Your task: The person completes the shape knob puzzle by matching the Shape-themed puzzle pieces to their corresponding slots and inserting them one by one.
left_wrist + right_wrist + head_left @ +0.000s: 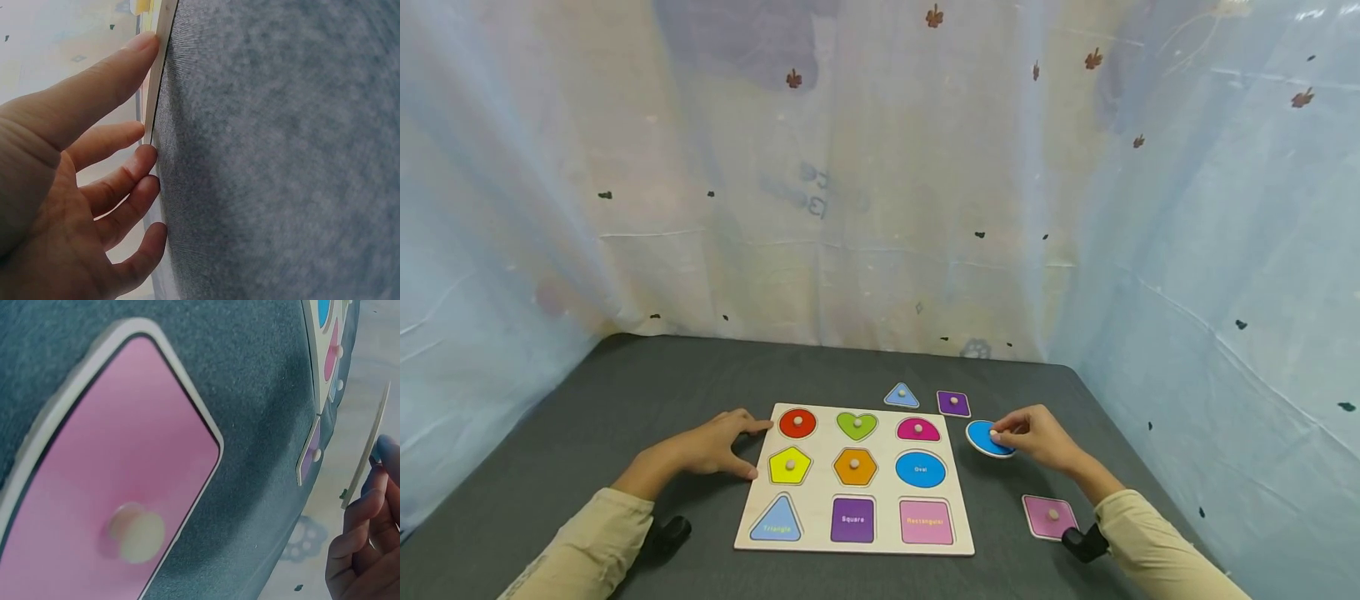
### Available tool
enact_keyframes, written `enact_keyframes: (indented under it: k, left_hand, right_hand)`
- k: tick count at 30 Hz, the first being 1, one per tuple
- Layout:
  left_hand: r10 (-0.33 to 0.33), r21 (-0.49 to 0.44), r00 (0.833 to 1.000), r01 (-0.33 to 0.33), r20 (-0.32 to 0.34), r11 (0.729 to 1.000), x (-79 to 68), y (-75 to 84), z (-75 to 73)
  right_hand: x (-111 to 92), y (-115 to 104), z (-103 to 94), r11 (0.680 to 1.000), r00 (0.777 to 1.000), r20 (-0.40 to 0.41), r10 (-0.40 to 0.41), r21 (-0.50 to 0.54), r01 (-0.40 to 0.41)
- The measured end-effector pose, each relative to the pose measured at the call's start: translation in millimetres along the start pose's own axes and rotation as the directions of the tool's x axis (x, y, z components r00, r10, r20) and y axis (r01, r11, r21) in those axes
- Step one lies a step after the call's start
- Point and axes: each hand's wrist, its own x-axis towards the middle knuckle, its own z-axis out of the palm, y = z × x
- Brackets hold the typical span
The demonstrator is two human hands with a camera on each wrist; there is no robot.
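A wooden shape puzzle board [887, 517] lies on the dark table. My right hand [1037, 435] pinches the knob of a blue oval puzzle piece [979, 437] to the right of the board. In the right wrist view that oval piece [365, 456] appears edge-on, raised above the table. The left hand [718, 446] touches the board's left edge with thumb and fingertips, its fingers spread. Knobbed pieces fill the board's top row, plus the yellow pentagon [790, 475] and orange hexagon [854, 476]. The oval recess [921, 481] and the bottom-row triangle, square and rectangle recesses hold no pieces.
Behind the board lie a loose blue triangle piece [893, 398] and a purple square piece [953, 408]. A pink rectangle piece [1039, 522] lies near the right wrist. Pale curtains [880, 275] hang around the table's back and sides.
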Motion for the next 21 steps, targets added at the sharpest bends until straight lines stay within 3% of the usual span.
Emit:
enact_keyframes:
  k: [21]
  left_hand:
    - [0.017,-0.003,1.000,-0.017,0.003,1.000,1.4,-1.0,-0.4]
  right_hand:
    - [6.2,-17.1,13.3,0.999,0.999,0.026,-0.036,0.011,0.035]
